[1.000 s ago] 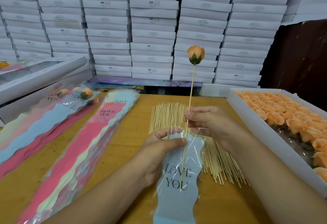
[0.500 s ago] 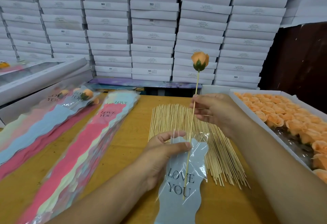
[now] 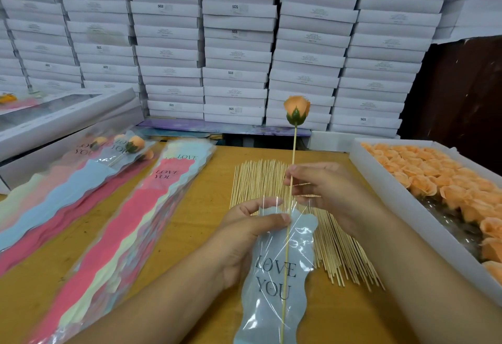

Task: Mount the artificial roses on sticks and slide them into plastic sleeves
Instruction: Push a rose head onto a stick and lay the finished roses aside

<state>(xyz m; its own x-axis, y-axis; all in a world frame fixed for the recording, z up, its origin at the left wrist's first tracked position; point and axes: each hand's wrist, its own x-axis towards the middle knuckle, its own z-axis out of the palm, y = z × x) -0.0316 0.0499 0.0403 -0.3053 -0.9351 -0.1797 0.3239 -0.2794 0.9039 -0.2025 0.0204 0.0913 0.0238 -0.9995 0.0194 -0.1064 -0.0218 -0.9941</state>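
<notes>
One peach rose (image 3: 297, 109), mounted on a thin wooden stick (image 3: 292, 159), is partway into a pale blue plastic sleeve (image 3: 274, 284) printed "LOVE YOU" at a yellow worktable (image 3: 206, 208). The right hand (image 3: 323, 189) pinches the stick about midway; the left hand (image 3: 244, 232) grips the sleeve's clear mouth, thumb on top. The stick's lower length already shows through the film, while the bloom stands well above the opening. To finish the step well, the stick should probably go straight down the sleeve's centre, with the left hand keeping the mouth spread so the petals do not snag or crush at the rim. A bundle of spare sticks (image 3: 260, 178) lies under the hands, a tray of loose roses (image 3: 445, 189) sits at right, and stacked sleeves (image 3: 130, 224) and finished pieces (image 3: 127, 148) at left.
</notes>
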